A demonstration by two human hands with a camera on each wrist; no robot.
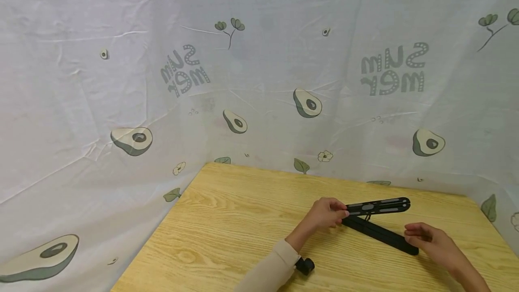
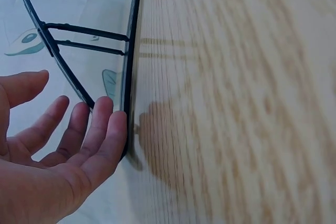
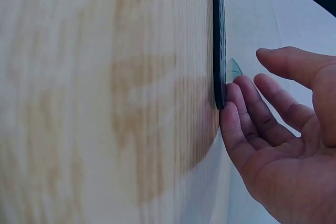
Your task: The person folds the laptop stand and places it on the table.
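A black folding stand lies on the table, its lower bar (image 1: 379,234) flat and its upper arm (image 1: 379,206), with grey pads, raised at an angle. Two thin struts (image 2: 86,30) join the parts in the left wrist view. At the hinged end, my left hand (image 1: 326,213) touches the stand with loosely bent fingers; its thumb stands apart in the left wrist view. My right hand (image 1: 435,241) is at the other end of the lower bar. In the right wrist view its fingertips (image 3: 231,111) rest against that end (image 3: 219,95), thumb well away.
The wood-grain table (image 1: 227,220) stretches to the left and front of the stand. A pale curtain (image 1: 259,71) with avocado prints hangs behind the table and along its left side. A small black device (image 1: 305,266) sits by the left wrist.
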